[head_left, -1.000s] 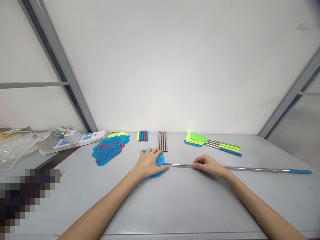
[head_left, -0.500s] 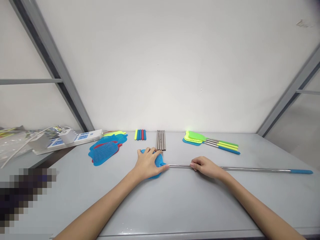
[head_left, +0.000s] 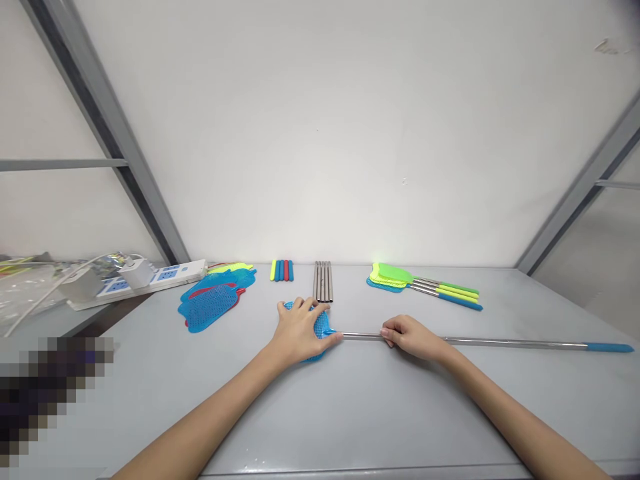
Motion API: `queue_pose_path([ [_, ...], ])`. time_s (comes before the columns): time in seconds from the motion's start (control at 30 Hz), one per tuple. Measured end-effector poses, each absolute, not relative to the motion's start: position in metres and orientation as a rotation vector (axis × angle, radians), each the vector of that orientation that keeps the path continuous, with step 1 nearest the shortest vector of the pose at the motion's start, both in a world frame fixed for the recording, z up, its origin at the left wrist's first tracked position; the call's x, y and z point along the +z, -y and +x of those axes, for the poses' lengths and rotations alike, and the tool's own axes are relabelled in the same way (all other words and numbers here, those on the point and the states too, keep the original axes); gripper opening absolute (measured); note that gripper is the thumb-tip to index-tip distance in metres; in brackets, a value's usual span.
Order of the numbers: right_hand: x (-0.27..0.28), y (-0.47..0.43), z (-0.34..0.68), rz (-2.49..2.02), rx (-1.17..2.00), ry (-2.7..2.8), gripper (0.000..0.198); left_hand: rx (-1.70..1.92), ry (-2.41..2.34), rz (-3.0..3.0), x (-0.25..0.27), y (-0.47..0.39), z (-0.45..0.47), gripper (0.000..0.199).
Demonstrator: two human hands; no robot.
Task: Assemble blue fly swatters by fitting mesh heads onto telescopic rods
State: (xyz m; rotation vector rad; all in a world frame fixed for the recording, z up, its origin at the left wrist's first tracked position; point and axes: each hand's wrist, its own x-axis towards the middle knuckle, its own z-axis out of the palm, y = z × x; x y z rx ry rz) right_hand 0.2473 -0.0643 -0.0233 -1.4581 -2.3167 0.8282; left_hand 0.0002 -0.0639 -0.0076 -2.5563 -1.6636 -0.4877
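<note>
A long blue fly swatter (head_left: 323, 325) lies across the table, its telescopic metal rod (head_left: 510, 343) pulled out far to the right and ending in a blue grip (head_left: 609, 347). Over the swatter's head is my left hand (head_left: 299, 333), fingers bent across the mesh toward its far edge and thumb on the neck where the rod starts. My right hand (head_left: 411, 337) pinches the thin part of the rod between thumb and fingers, a short way right of the neck. The palm and forearm cover part of the rod.
Loose blue, red and yellow swatter heads (head_left: 210, 308) lie at left beside a white power strip (head_left: 183, 272). Coloured grips (head_left: 281, 270) and several metal rods (head_left: 323, 281) sit in rows by the wall. Finished-looking swatters (head_left: 425, 285) are stacked at back right.
The view has shifted very slightly. The swatter's grip end sits a little farther right, and my left thumb has moved slightly right with the head. Both hands keep their hold.
</note>
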Motion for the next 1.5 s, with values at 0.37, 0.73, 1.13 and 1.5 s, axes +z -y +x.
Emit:
queue_pose_path([
  [0.37,-0.02,0.07,0.238,-1.454,0.821,2.332,0.033,-0.511,1.67,-2.565,-0.009,0.072,0.007,0.054],
  [0.73,-0.018,0.07,0.236,-1.453,0.843,2.329,0.034,-0.459,1.718,-2.603,-0.007,0.071,0.009,0.055],
  [1.13,-0.017,0.067,0.241,-1.388,0.908,2.344,0.038,-0.515,1.7,-2.672,-0.01,0.064,0.004,0.057],
  [1.5,-0.016,0.068,0.244,-1.378,0.996,2.339,0.04,-0.516,1.707,-2.731,-0.01,0.06,0.002,0.057],
])
